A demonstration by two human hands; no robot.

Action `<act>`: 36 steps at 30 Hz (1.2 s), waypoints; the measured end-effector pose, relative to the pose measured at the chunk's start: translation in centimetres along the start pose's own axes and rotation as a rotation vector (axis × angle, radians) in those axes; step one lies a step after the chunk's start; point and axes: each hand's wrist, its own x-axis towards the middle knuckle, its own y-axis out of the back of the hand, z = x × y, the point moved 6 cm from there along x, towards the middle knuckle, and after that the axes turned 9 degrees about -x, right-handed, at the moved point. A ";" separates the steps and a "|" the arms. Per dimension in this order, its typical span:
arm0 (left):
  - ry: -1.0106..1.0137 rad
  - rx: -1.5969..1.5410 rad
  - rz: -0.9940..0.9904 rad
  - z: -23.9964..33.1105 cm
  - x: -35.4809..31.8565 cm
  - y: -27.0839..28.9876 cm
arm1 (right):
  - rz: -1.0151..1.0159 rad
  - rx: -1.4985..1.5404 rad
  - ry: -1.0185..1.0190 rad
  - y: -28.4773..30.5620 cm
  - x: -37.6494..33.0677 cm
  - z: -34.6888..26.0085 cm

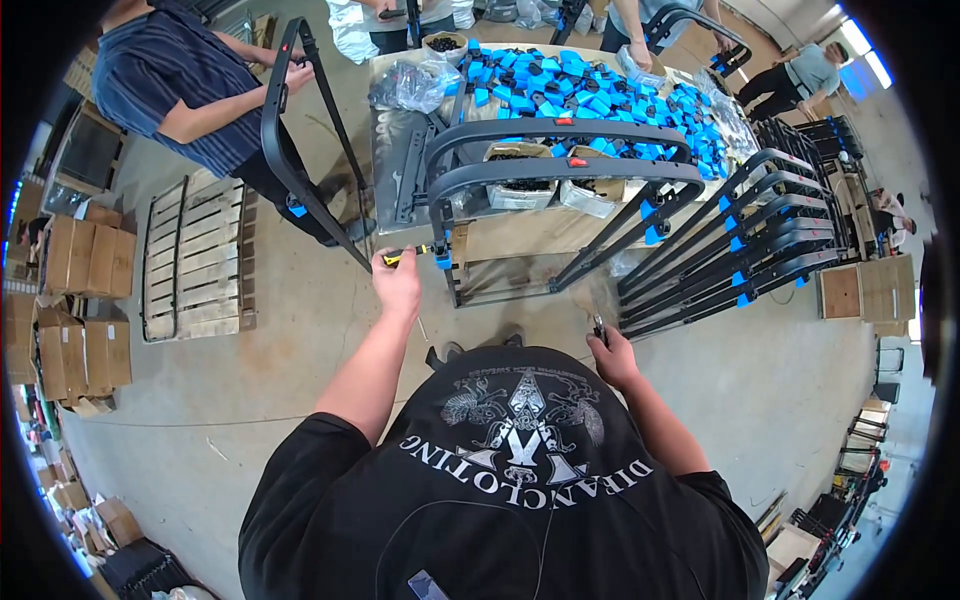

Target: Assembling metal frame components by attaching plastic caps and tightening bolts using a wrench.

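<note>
My left hand [398,285] is closed around a black-and-yellow screwdriver [397,257]. The tool points right, its tip at a blue plastic piece [442,259] low on the near leg of a black curved tube frame [540,177]. That frame has a red part on its top bar and stands against the table. Lower and to the right, my right hand [614,360] grips a small dark metal tool [600,327] whose kind I cannot make out. It is near the feet of a row of similar frames [770,215] with blue pieces on them.
Blue and black plastic parts [590,85] cover the table [490,240], with boxes of small black parts [520,188] at its front. At left a co-worker [190,90] holds another frame [290,150] beside a wooden pallet [195,260]. Cardboard boxes [85,255] stand farther left.
</note>
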 end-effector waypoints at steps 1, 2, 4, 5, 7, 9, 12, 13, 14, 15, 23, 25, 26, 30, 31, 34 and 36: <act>0.049 -0.051 0.010 -0.6 0.1 0.2 | -0.010 -0.015 -0.023 -0.2 -0.5 0.1; 0.098 -0.102 0.021 -1.2 0.2 0.5 | -0.019 -0.029 -0.046 -0.4 -0.9 0.2; 0.098 -0.098 0.002 -1.5 0.4 0.7 | -0.024 -0.053 -0.045 -1.0 -1.1 0.5; 0.094 -0.095 -0.017 -1.5 0.5 0.7 | -0.027 -0.074 -0.041 -1.3 -1.1 0.7; 0.094 -0.069 -0.031 -1.5 0.3 1.1 | -0.047 -0.067 -0.046 -1.8 -1.2 1.0; 0.093 -0.043 -0.044 -1.5 0.2 0.9 | -0.068 -0.059 -0.050 -2.1 -1.0 0.9; 0.119 -0.146 -0.099 -1.7 -0.3 0.2 | -0.072 -0.067 -0.065 -2.2 -0.7 0.0; 0.151 -0.169 -0.098 -1.7 -0.2 0.0 | -0.087 -0.068 -0.060 -2.2 -0.6 -0.5; 0.182 -0.192 -0.097 -1.8 -0.1 -0.1 | -0.102 -0.068 -0.055 -2.4 -0.5 -0.8; 0.185 -0.195 -0.096 -1.9 0.0 0.1 | -0.102 -0.073 -0.056 -2.7 -0.5 -0.6; 0.116 -0.149 -0.102 -2.3 0.6 0.5 | -0.104 -0.106 0.019 -3.4 0.0 -3.0; 0.122 -0.168 -0.117 -2.5 0.8 0.5 | -0.098 -0.107 0.033 -3.8 0.1 -3.5; 0.128 -0.183 -0.135 -2.5 0.9 0.4 | -0.092 -0.105 0.045 -3.9 0.2 -3.9; 0.330 -0.280 -0.137 -2.5 0.0 0.0 | -0.123 -0.123 0.046 -4.4 0.6 -5.5; 0.329 -0.293 -0.156 -2.7 0.1 0.0 | -0.118 -0.130 0.076 -4.5 0.8 -6.1; 0.162 -0.220 -0.230 -2.2 0.3 0.7 | -0.113 -0.145 0.115 -4.9 1.3 -8.0; -0.006 -0.130 -0.285 -1.4 0.5 0.8 | -0.112 -0.150 0.124 -5.4 2.1 -9.2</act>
